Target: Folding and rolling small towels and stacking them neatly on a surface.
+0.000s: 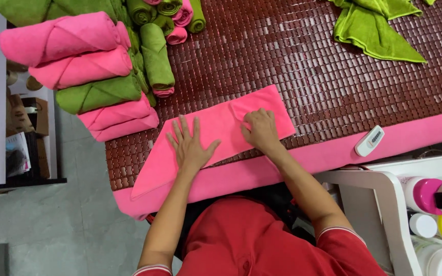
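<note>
A pink towel (216, 128) lies folded into a long slanted strip on the dark red bamboo mat (308, 66). My left hand (190, 145) rests flat on its middle, fingers spread. At the towel's right end my right hand (260, 129) presses down, fingers curled on a folded-over corner. Neither hand lifts the cloth.
Rolled pink towels (67, 38) and rolled green towels (98, 93) are stacked at the mat's left. Loose green towels (374, 28) lie at the far right. A white remote control (369, 140) sits on the pink edge. Bottles (428, 197) stand in a white rack at lower right.
</note>
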